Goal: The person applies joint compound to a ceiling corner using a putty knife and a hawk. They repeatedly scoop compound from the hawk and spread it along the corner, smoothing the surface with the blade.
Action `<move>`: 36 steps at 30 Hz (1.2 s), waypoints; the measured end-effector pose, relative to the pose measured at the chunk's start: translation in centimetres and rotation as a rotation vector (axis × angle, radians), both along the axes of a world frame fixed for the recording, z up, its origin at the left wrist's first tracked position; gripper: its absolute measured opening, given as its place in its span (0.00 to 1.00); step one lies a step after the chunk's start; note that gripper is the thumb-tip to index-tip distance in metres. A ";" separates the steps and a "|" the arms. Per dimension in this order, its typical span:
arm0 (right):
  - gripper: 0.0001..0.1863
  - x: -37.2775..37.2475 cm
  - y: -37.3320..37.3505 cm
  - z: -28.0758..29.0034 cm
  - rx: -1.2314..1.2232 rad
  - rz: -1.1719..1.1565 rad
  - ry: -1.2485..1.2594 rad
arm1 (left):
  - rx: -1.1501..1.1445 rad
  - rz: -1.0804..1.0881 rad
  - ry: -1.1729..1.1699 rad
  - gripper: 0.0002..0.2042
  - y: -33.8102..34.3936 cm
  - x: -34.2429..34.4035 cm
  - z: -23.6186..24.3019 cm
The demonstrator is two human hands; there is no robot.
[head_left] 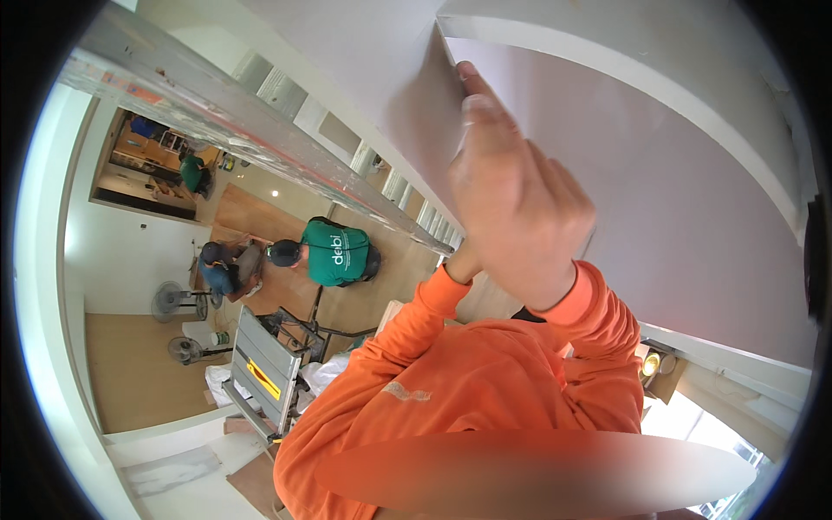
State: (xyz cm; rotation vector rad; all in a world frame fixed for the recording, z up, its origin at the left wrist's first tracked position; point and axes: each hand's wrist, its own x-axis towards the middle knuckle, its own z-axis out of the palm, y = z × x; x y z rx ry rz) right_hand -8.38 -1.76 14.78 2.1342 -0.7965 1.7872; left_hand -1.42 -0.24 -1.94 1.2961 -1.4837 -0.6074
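My right hand is raised at the inner corner of a pale recessed ceiling panel, beside its white curved border. Its fingers curl inward, with the index finger reaching along the corner edge; motion slightly blurs the hand. Whatever it grips, if anything, is hidden. Behind it, my left hand is almost wholly covered, and only the wrist shows below an orange cuff. A grey, shaded surface lies right beside the fingertips.
A worn metal ladder slants across the upper left. Below are a table saw with a yellow insert, a standing fan and white bags. A person in green and another in blue crouch by a brown board.
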 end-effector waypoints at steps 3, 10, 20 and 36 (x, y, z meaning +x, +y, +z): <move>0.21 0.0 0.6 0.2 -0.141 -0.003 -0.027 | 0.035 -0.027 0.023 0.12 0.8 0.2 0.1; 0.21 -0.4 0.8 1.0 -0.082 -0.003 0.054 | 0.096 -0.065 0.047 0.13 1.7 0.6 0.5; 0.20 -0.5 0.1 0.7 -0.032 0.050 0.025 | 0.071 -0.061 0.055 0.14 1.4 0.4 0.5; 0.20 -2.6 -2.4 0.1 0.145 0.240 0.001 | 0.063 -0.056 0.092 0.15 1.3 -0.3 3.5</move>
